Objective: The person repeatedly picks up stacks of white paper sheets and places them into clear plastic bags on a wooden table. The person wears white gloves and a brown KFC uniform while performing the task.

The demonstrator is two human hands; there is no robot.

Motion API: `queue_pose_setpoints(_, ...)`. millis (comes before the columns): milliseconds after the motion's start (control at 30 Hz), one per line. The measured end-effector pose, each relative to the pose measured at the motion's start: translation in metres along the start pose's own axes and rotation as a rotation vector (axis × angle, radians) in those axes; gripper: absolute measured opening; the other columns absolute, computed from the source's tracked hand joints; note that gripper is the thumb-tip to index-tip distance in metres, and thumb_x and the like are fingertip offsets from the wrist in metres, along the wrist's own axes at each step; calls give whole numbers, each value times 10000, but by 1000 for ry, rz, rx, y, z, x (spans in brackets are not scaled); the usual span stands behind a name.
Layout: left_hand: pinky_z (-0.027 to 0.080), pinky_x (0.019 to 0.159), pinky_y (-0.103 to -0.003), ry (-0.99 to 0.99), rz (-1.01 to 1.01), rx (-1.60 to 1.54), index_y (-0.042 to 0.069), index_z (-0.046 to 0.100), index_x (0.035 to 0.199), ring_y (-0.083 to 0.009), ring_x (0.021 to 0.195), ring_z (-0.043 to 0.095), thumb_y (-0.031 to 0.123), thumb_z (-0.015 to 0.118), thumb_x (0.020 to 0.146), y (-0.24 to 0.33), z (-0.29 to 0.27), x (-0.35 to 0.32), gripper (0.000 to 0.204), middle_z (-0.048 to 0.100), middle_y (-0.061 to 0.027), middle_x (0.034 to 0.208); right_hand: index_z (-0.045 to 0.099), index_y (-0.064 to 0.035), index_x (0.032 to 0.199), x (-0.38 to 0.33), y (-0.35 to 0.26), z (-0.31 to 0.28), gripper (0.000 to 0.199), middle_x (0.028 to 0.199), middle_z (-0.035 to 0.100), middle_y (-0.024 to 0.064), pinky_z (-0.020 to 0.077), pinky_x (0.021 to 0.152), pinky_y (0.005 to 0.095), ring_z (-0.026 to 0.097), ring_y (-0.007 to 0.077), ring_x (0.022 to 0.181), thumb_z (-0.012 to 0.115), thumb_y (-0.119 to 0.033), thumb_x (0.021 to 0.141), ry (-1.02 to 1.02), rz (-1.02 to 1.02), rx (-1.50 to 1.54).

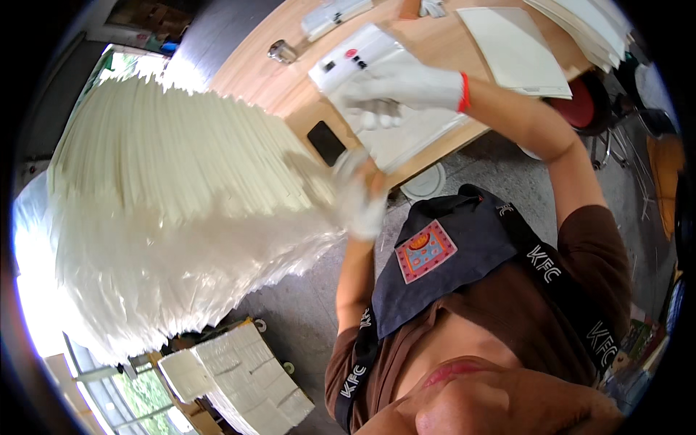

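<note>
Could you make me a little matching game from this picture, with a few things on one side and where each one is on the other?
Things:
1. black phone
2. tall white sheet stack
3. right hand
4. left hand

Places:
A. lying flat on the wooden table, near its edge
B. gloved, pressing down on a white flat piece on the table
C. gloved, at the edge of the tall stack
D. filling the left side of the view

Pairs: 1-A, 2-D, 3-B, 4-C
</note>
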State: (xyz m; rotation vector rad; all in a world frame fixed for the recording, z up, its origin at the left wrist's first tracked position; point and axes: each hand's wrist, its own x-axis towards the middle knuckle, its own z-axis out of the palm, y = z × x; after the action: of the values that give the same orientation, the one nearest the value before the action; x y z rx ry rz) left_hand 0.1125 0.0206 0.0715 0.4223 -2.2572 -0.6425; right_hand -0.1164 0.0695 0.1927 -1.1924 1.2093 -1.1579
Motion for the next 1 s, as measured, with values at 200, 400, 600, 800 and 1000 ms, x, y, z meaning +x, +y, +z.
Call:
queue_pose_setpoints(200,440,788,-395,-417,-232,178,127,637,957,-337,920,559,259,600,792,-95,146,48,215,610,-142,953,570,-67,858,-83,158,-10,364,723,613,45,439,461,216,557,96,550,498,-418,921,345,175,262)
queue_pose_setpoints(400,460,692,-376,-457,-470,-161,176,692,866,-264,753,624,290,563,836,-177,173,55,175,667,-106,796,579,-93,899,-97,213,2,320,780,629,23,423,483,220,550,99,592,552,-411,887,406,341,505)
queue_pose_setpoints(600,463,753,-338,-574,-488,-177,111,672,963,-189,837,619,233,551,859,-102,145,99,201,670,-119,856,573,-37,1048,-2,213,-17,487,864,645,53,452,564,238,569,116,668,618,-469,826,536,300,377)
queue_pose_setpoints(800,446,832,-304,-361,-726,-653,55,661,1017,-147,916,596,211,563,865,-161,141,80,239,676,-63,924,592,-6,965,35,178,12,456,778,643,79,468,645,254,596,143,735,645,-430,804,650,103,134)
queue_pose_setpoints(1000,435,802,-252,-876,-421,-292,36,686,1000,-133,924,575,231,549,899,-147,117,108,259,662,-32,960,618,-21,943,18,173,-1,434,787,643,61,461,669,277,582,124,741,596,-443,849,730,158,-88)
